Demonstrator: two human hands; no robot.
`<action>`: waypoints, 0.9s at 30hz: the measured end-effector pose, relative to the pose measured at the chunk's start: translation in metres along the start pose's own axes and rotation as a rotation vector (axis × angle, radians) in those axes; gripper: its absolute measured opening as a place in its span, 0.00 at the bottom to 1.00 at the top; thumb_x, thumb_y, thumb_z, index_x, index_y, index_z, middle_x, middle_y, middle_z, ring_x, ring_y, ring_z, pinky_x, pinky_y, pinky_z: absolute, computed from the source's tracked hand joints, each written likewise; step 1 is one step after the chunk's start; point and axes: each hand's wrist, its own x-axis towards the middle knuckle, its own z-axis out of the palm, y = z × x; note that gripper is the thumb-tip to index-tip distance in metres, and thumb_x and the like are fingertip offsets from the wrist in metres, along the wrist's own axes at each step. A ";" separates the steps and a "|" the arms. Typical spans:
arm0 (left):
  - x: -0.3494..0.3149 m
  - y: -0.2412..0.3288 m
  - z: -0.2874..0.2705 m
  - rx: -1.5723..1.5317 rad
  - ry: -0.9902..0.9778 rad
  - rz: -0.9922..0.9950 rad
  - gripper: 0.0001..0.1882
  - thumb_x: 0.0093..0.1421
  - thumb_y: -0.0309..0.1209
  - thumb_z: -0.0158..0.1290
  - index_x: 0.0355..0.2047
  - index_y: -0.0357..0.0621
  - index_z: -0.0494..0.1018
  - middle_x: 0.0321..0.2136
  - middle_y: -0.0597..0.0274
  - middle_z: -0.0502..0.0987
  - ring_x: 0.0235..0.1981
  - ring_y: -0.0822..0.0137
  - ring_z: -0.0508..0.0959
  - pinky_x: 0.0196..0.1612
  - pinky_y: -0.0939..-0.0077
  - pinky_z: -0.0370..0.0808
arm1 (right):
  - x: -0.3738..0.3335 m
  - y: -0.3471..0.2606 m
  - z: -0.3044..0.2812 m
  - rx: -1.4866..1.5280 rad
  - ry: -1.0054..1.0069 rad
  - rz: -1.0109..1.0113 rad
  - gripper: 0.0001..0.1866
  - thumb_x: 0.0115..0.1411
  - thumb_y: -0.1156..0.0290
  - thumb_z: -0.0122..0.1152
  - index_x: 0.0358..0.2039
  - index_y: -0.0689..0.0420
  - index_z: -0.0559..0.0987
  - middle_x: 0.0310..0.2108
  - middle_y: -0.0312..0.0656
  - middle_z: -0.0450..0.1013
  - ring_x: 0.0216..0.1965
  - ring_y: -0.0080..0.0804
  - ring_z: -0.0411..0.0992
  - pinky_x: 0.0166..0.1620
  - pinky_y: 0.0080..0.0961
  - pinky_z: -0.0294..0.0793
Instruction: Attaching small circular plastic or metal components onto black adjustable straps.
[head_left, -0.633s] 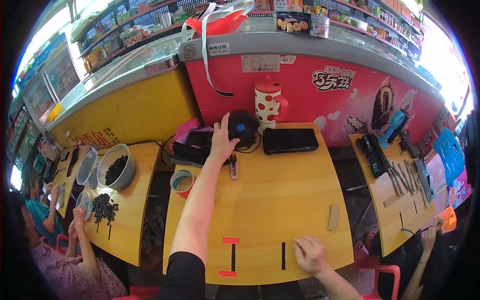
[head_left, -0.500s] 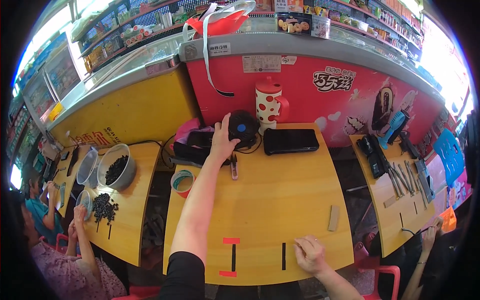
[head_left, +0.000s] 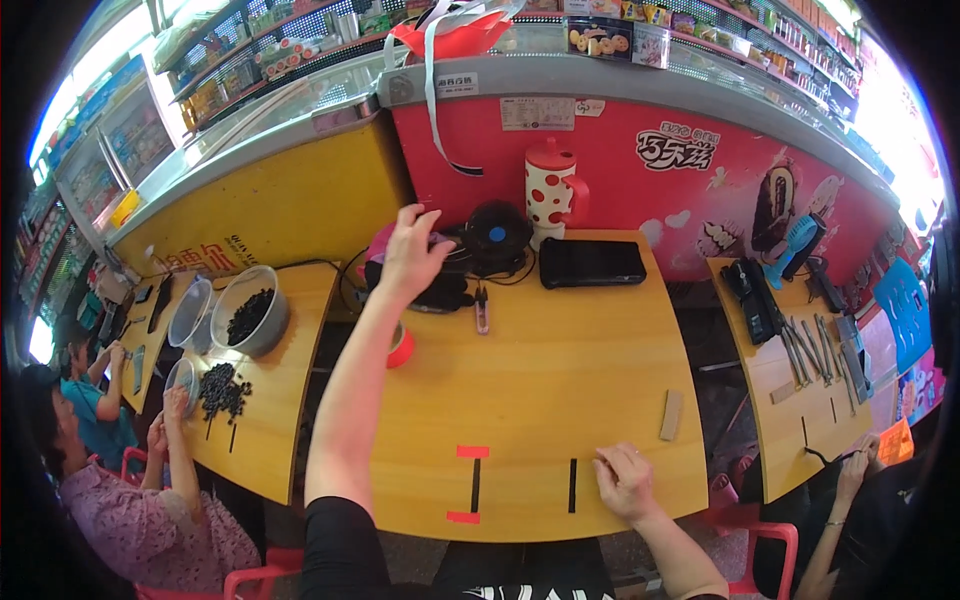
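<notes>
My left hand (head_left: 408, 254) is raised over the far left of the table, fingers spread and holding nothing visible. Just right of it stands a small black fan (head_left: 497, 236) with a blue centre. Below the hand lies a dark bundle with pink cloth (head_left: 442, 290), partly hidden by my hand and arm. A roll of tape (head_left: 400, 346) shows beside my forearm, with small thread snips (head_left: 482, 312) nearby. My right hand (head_left: 625, 484) rests at the near right, fingers curled in, with no object seen in it. Left of it is a black strip (head_left: 573, 486); another black strip (head_left: 475, 487) lies between red tape pieces (head_left: 473, 452).
A black case (head_left: 592, 263) and a spotted tumbler (head_left: 550, 190) stand at the back of the wooden table (head_left: 540, 380). A brown cardboard piece (head_left: 671, 415) lies at the right. People work at side tables; the left one holds a tub (head_left: 275, 325) of black pieces.
My left hand has come away from the fan and moved left, with its fingers spreading. My right hand stays on the table. The whole view has shifted slightly.
</notes>
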 end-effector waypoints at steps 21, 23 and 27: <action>-0.113 -0.146 -0.026 0.050 -0.129 -0.735 0.30 0.49 0.27 0.57 0.55 0.34 0.66 0.50 0.40 0.72 0.55 0.48 0.70 0.56 0.63 0.68 | -0.004 -0.009 -0.003 -0.028 0.035 0.019 0.04 0.50 0.82 0.59 0.29 0.62 0.76 0.22 0.46 0.69 0.23 0.43 0.69 0.27 0.33 0.68; -0.129 -0.181 -0.027 0.037 -0.020 -0.744 0.37 0.51 0.23 0.55 0.62 0.39 0.58 0.51 0.42 0.72 0.51 0.51 0.73 0.50 0.63 0.71 | -0.001 -0.015 0.003 0.033 0.026 0.021 0.04 0.51 0.82 0.59 0.29 0.62 0.76 0.22 0.46 0.69 0.23 0.42 0.69 0.26 0.32 0.67; -0.102 -0.148 -0.004 -0.644 0.055 -1.117 0.31 0.54 0.19 0.54 0.59 0.37 0.63 0.45 0.51 0.75 0.41 0.63 0.75 0.40 0.68 0.73 | 0.001 -0.008 -0.006 0.018 0.017 0.112 0.03 0.51 0.82 0.59 0.28 0.63 0.77 0.22 0.45 0.69 0.21 0.39 0.68 0.24 0.30 0.66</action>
